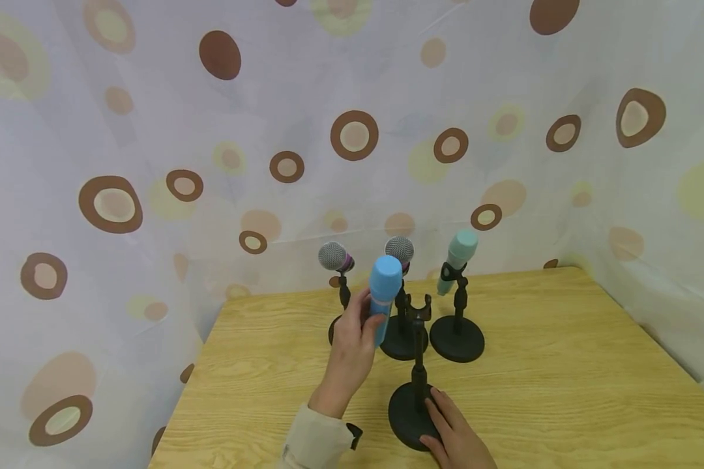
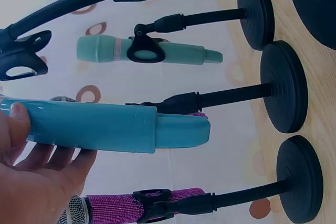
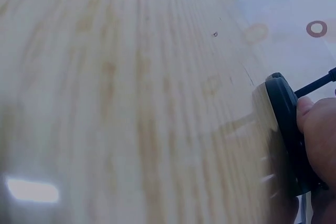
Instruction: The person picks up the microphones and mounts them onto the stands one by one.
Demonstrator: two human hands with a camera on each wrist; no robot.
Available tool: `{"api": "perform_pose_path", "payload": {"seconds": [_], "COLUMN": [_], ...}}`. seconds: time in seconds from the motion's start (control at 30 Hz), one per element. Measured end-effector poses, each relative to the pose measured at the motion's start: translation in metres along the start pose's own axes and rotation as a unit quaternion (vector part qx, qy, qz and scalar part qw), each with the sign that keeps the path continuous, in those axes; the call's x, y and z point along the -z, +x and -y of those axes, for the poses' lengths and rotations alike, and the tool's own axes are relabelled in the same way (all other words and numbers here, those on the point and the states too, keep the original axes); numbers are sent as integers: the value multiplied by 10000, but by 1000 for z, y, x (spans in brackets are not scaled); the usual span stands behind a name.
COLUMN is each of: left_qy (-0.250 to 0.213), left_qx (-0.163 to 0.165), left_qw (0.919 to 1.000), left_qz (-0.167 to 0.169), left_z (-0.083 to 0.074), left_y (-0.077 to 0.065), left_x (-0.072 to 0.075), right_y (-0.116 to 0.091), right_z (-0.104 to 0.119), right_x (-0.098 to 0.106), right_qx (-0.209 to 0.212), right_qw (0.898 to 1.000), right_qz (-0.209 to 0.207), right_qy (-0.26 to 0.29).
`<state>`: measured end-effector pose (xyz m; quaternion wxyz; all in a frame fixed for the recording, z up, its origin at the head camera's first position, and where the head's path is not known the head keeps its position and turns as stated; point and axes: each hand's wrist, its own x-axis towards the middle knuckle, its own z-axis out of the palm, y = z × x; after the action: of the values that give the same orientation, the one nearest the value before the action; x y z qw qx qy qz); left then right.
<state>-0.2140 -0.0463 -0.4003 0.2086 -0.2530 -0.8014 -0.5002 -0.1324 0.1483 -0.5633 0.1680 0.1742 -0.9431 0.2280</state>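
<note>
My left hand [image 1: 368, 320] grips a blue microphone [image 1: 384, 293] by its body, head up, just left of the empty clip [image 1: 418, 309] of the nearest black stand. In the left wrist view the blue microphone [image 2: 105, 127] lies across my left hand [image 2: 37, 174], thumb on its top side, with the empty clip [image 2: 21, 56] close above. My right hand [image 1: 453, 430] rests with flat fingers on that stand's round base [image 1: 407, 410]. The right wrist view shows fingers [image 3: 317, 129] lying on the base [image 3: 286, 124].
Three more stands at the back of the wooden table [image 1: 563, 365] hold a mint microphone [image 1: 459, 256], a silver-headed one [image 1: 400, 249] and a pink glitter one [image 1: 336, 257]. Spotted curtains [image 1: 152, 163] close in the table's back and sides.
</note>
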Motion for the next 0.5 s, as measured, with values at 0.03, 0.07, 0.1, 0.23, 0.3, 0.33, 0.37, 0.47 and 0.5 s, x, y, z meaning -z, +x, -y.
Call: {"api": "perform_pose_path", "payload": {"seconds": [0.03,0.07,0.1,0.23,0.3,0.33,0.37,0.47,0.5], "left_qy": [-11,-30,-45,-90,-128,-138,-157,-215,-217], "left_qx": [-2,12,26,124,183,197,191,130,95], "left_qw": [10000,10000,10000,9999,9998,9997,9997,9997,9997], "left_qz": [-7,-12,-15,-12,-12,-10,-8,-12,-18], "left_z": [-1,-2,-2,-4,-4,-4,-4,-5,-6], "left_y": [1,2,4,7,8,9,9,12,13], "left_x": [0,0,1,1,1,1,1,0,0], "right_y": [1,1,2,5,7,7,8,9,10], "right_z": [0,0,-1,-2,-3,-4,-5,-8,-8], "right_x": [0,1,1,3,4,5,5,6,7], "right_qx": [-20,-35,-34,122,227,284,319,365,385], "right_qw": [10000,9999,9997,9991,9984,9981,9976,9961,9955], "right_qz": [53,104,149,266,355,390,445,632,680], "right_qy": [66,125,187,323,375,396,422,501,535]}}
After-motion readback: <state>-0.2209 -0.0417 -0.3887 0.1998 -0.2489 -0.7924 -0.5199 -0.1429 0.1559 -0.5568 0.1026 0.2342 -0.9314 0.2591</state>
